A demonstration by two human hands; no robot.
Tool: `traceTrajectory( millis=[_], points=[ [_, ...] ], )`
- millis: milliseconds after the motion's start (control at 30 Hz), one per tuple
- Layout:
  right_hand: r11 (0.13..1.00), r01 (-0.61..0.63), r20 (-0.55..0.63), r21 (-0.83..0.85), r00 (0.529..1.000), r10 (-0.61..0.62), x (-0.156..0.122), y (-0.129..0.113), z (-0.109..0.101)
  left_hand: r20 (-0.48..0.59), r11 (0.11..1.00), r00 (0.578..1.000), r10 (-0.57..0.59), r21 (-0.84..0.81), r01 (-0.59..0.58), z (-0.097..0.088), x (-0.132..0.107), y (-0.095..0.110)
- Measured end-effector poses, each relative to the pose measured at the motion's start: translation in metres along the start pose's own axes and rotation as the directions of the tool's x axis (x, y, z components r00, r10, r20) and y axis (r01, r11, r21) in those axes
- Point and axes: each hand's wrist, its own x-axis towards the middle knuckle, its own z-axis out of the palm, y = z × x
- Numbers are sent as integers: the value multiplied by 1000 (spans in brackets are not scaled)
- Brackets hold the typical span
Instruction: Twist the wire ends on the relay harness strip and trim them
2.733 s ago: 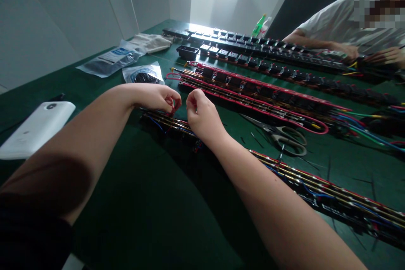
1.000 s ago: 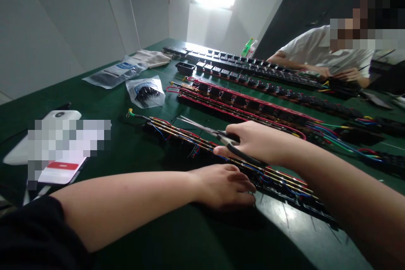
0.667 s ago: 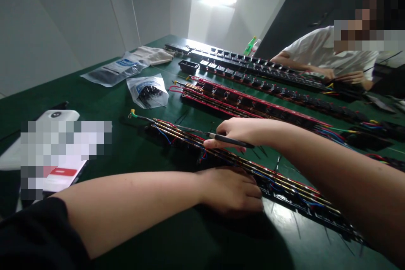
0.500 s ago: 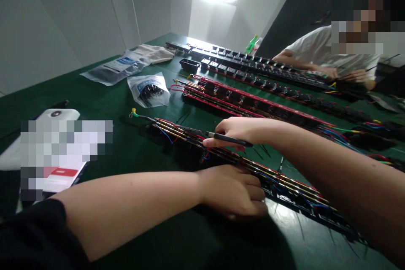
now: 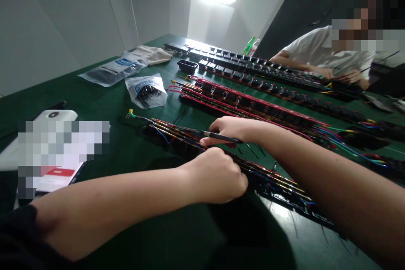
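A long black socket strip (image 5: 281, 196) lies slantwise before me, with brass bars and red and blue wires running along it. Over its middle, my left hand (image 5: 217, 177) is closed in a fist; whatever it grips is hidden under the fingers. My right hand (image 5: 236, 126) is closed around a slim black-handled tool (image 5: 218, 136), whose thin tip points left along the bars; its exact kind is unclear. A yellow-green wire end (image 5: 131, 114) sticks out at the strip's left end. Thin black cable ties (image 5: 253, 150) lie beside my right hand.
Beyond sits a red-wired strip (image 5: 240, 99), with more black socket strips (image 5: 262, 84) behind it. An opened bag of black cable ties (image 5: 147, 93) and a clear plastic bag (image 5: 114, 69) lie left. A white device (image 5: 63, 114) is nearer. Across the table a person (image 5: 313, 46) handles another strip.
My left hand has risen and shifted slightly left and away from me, its fist now tighter over the strip. The right hand and its tool have barely moved.
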Motion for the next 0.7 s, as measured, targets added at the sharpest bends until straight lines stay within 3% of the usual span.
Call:
traceTrajectory(
  millis=[67, 133, 167, 200, 267, 300, 333, 400, 500, 700],
  points=[
    [1000, 24, -10, 15, 1000, -24, 2, 4, 2, 187, 980, 968, -168, -79, 185, -33, 4, -6],
    [998, 51, 3, 32, 999, -51, 3, 8, 4, 384, 939, 885, -262, -109, 325, -64, 4, -25],
    [998, 57, 16, 38, 998, -58, 2, 10, 4, 436, 903, 835, -335, -106, 417, -75, 3, -39],
    [997, 57, 28, 42, 998, -59, 2, 11, 5, 415, 856, 797, -438, -79, 511, -84, 1, -55],
    [998, 43, 44, 53, 998, -46, 0, 11, 5, 290, 744, 705, -647, 38, 667, -89, -8, -89],
    [998, 34, 47, 61, 998, -37, -1, 10, 5, 279, 690, 648, -708, 81, 719, -87, -13, -106],
    [997, 28, 46, 68, 998, -31, -2, 9, 5, 328, 639, 581, -745, 99, 763, -83, -19, -120],
    [997, 22, 35, 76, 999, -25, -2, 7, 6, 534, 584, 461, -709, 78, 808, -72, -28, -141],
    [998, 9, 11, 58, 1000, -10, -1, 4, 7, 668, 582, 439, -601, -11, 813, -62, -34, -152],
    [999, -17, -4, 51, 1000, 17, -4, -4, 9, 667, 608, 461, -585, -16, 794, -64, -29, -146]
  ],
)
